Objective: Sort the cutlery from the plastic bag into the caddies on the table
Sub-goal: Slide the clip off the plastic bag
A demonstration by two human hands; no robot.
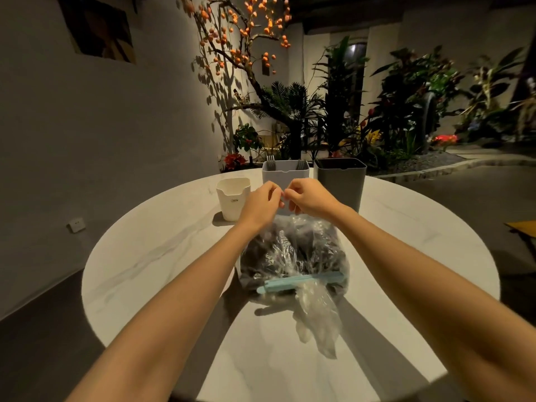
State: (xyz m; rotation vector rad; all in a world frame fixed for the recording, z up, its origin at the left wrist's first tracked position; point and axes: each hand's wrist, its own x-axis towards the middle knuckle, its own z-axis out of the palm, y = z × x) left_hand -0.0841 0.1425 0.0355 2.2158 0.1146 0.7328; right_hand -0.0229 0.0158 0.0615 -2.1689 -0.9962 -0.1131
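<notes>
A clear plastic bag (293, 250) with dark cutlery inside lies in the middle of the round table (162, 256). A light blue clip (301, 281) crosses its near end. My left hand (261, 203) and my right hand (307, 198) meet at the bag's far end, fingers curled, pinching the thin plastic between them. Behind the hands stand three caddies: a small white one (232, 198), a light grey one (285, 172) with fork tines showing, and a dark grey one (340, 181).
The table's far edge runs just behind the caddies. Beyond it are a lit tree with orange fruit (240, 39) and dense plants (391, 111). A grey wall with a socket (76, 224) lies to the left.
</notes>
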